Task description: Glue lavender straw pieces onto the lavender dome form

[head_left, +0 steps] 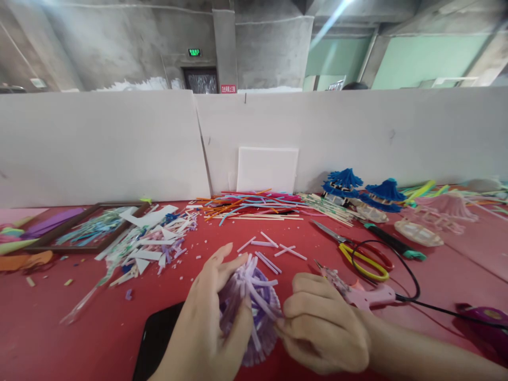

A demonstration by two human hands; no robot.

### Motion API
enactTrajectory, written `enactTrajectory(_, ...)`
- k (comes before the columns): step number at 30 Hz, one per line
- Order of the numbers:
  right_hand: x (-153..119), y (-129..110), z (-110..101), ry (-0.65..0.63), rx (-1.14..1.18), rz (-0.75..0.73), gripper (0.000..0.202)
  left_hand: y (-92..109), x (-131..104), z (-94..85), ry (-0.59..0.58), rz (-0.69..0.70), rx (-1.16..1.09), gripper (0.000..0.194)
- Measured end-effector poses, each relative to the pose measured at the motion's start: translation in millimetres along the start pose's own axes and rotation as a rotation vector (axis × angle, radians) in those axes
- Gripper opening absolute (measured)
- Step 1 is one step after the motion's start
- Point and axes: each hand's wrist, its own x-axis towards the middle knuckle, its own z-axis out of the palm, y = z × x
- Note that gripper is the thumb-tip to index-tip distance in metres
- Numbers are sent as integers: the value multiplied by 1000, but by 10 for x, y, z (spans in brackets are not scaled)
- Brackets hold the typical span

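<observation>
My left hand [206, 312] is wrapped round a small lilac craft piece [260, 344], which looks made of pipe cleaners. Its strands fan out from a bunched top between my thumb and fingers. On the other side, my right hand [323, 323] pinches the end of one lilac strand at the piece's right edge; the fingertips are partly hidden. Just beyond the hands, several cut lilac pipe cleaner pieces [269, 262] lie on the red table [99, 328]. A pink glue gun [371, 296] rests right behind my right hand.
Scissors [369, 262] with yellow and red handles lie at right, near a black cable [416, 286]. A black phone [156, 341] sits beside my left wrist. Paper scraps [151, 238], a wooden frame [35, 246], coloured stems [254, 203] and blue roof-shaped models [343, 182] line the back.
</observation>
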Motion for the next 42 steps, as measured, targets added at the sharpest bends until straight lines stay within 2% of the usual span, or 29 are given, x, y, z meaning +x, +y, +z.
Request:
enactTrajectory(4,-8,-7,-5,-24,21,46,15,17,-8,-10,5,13,-9,50)
enactTrajectory(10,-21,14,-14,-76,40,70,17,135,121,-23,62,-66,2,47)
enactTrajectory(15,-28,31,-22,-107,51,87,11,220,207,-13,62,-10,-9,49)
enactTrajectory(23,-37,30,-10,-142,-15,73,15,208,186,-2,108,-8,51,37)
enactTrajectory(29,-68,18,14,-157,9,83,19,227,179,-29,27,-35,-12,41)
enactTrajectory(42,-55,56,-43,-180,40,47,15,204,167,-45,44,12,55,35)
